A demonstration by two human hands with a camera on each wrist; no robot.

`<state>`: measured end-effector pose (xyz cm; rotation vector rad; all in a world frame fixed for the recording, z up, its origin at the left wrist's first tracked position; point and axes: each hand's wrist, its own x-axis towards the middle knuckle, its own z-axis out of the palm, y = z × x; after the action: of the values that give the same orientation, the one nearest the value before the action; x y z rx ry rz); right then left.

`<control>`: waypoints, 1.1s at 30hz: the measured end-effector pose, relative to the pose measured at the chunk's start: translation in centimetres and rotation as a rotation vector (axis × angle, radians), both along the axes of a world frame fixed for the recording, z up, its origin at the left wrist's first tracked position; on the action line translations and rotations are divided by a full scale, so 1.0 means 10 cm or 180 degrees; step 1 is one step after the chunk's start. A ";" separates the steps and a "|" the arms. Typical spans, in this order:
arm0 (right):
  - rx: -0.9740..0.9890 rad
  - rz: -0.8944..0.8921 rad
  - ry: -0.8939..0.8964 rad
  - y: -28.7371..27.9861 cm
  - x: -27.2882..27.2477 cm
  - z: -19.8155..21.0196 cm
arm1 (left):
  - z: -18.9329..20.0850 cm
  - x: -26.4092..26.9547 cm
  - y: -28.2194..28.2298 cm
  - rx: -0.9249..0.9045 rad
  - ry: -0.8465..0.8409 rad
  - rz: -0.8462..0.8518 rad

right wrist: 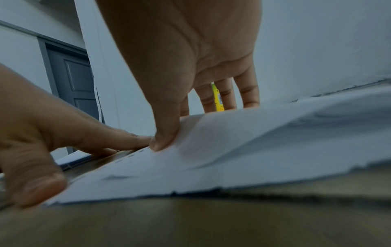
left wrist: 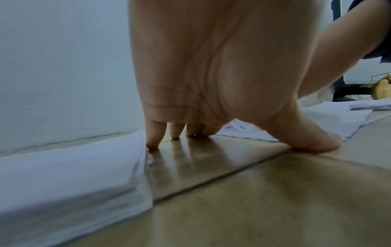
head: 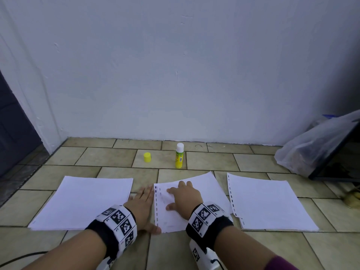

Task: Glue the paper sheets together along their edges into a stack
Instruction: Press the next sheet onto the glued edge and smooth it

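Three lots of white paper lie on the tiled floor. The middle sheets [head: 194, 207] have a punched left edge, and my right hand [head: 183, 197] presses flat on them with fingers spread. My left hand [head: 144, 203] rests flat on the tiles beside that punched edge, its thumb [head: 155, 229] at the sheets' near left corner. A left stack [head: 83, 203] and a right stack [head: 270, 203] lie untouched. An uncapped glue stick [head: 179, 155] stands upright behind the sheets, its yellow cap [head: 147, 157] on the floor to its left.
A white wall [head: 175, 75] runs close behind the glue stick. A dark door [head: 11, 123] is at far left. At right are a clear plastic bag [head: 311, 147] and a dark slanted frame [head: 335, 152]. A black cable [head: 23, 257] lies near my left forearm.
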<state>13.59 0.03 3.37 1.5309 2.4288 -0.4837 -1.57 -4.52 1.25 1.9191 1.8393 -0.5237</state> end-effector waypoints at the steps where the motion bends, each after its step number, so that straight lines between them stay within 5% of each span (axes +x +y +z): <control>1: -0.0003 -0.0016 0.0039 0.00 0.01 0.00 | 0.00 0.00 0.00 -0.0001 -0.0007 0.0000; 33: 0.0000 -0.0192 -0.0125 -0.11 -0.14 -0.01 | 0.03 0.02 -0.03 0.0083 0.0009 0.0017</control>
<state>12.16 -1.08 3.25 1.6024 2.3593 -0.4604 -1.38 -4.78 1.53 1.9308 1.8611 -0.5036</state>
